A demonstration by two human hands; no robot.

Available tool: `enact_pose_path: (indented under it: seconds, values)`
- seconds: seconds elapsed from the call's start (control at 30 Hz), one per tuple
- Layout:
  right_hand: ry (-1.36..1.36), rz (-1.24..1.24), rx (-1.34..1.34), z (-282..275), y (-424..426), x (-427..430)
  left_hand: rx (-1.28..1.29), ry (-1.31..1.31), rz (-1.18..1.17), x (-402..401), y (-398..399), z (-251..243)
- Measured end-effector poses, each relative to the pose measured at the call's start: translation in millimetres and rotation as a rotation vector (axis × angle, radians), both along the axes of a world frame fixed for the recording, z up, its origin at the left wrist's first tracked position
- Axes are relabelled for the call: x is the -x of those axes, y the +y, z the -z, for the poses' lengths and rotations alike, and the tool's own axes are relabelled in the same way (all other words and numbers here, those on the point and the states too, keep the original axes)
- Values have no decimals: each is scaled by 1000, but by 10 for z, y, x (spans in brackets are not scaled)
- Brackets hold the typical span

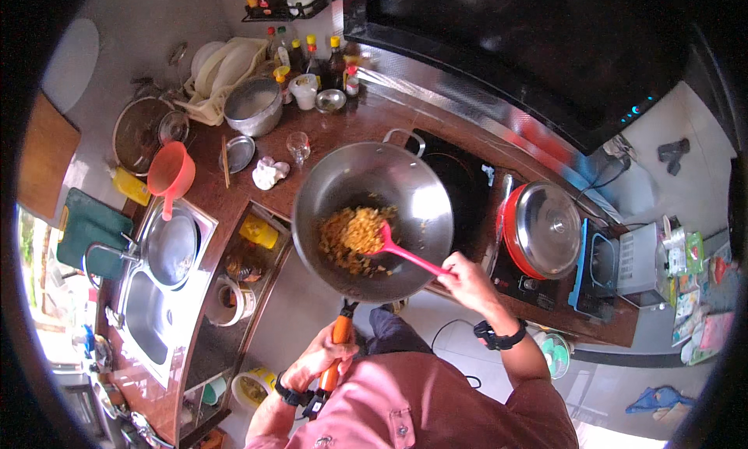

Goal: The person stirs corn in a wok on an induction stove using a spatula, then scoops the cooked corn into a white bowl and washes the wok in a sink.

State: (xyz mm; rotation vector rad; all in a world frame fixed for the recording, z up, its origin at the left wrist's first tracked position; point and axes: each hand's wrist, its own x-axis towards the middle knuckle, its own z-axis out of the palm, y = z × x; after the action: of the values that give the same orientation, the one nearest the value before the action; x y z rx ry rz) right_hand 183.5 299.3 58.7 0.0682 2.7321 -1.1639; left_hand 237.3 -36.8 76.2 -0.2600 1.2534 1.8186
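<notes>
A large steel wok is held tilted in front of me, partly over the counter edge and the black cooktop. My left hand grips the wok's orange-and-black handle close to my body. In my right hand is a pink spatula or spoon, its head inside the wok. Cooked golden-brown food in small pieces, perhaps fried rice, lies heaped on the spoon head and around it at the wok's bottom. I cannot tell exactly what the food is.
Right of the wok stands a red pan with a steel lid. On the left are a glass cup, a crumpled white cloth or bag, a small metal plate, a metal pot and a sink. A range hood overhangs the back.
</notes>
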Motion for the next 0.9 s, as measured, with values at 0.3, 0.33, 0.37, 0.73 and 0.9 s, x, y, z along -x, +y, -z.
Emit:
enact_pose_path:
  seconds: [0.3,0.33,0.37,0.73,0.9]
  values:
    - [285,-20,5,-312,-11,6,-108,-75,-385,-670,-406,187]
    - [269,67,-41,-441,249,59,-89,-60,-368,-717,-410,230]
    - [287,199,-33,-390,622,99,-78,-43,-341,-745,-404,309]
    - [477,779,-323,-1089,3226,1054,-106,-44,-342,-502,433,548]
    - [546,816,-466,-1514,3651,1553,-61,-73,-338,-288,1018,416]
